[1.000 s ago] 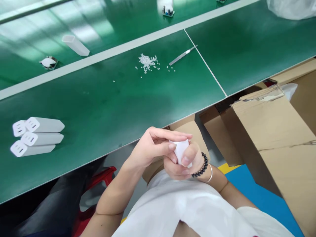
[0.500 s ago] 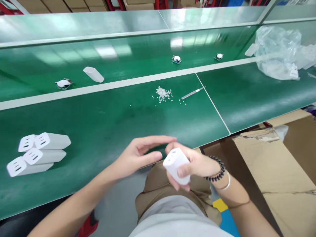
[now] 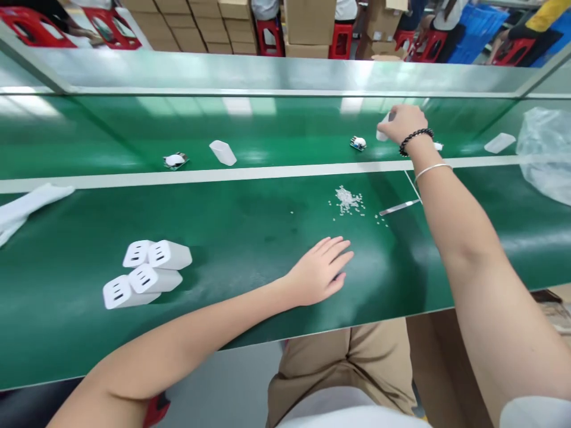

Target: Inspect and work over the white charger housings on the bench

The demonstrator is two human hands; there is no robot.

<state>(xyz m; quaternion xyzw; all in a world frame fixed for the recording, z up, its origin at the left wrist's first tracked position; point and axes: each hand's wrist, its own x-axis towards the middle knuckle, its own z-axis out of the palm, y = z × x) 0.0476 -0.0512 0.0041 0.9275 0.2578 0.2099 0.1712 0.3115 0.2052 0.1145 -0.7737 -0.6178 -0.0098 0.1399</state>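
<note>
Beyond and right of the granule pile (image 3: 346, 198), the right hand (image 3: 405, 120) grips a white casing (image 3: 382, 134), partly finger-covered; a white item (image 3: 439, 146) behind its wrist is mostly hidden. The left hand (image 3: 320, 270) spreads open, nearer than the pile. Left, four chargers (image 3: 172, 255) stack; right, a plastic bag (image 3: 548, 153) is cut off.

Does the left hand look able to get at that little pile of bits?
Likely yes: the open left hand lies near the pile, with no obstacle visible between them.
</note>
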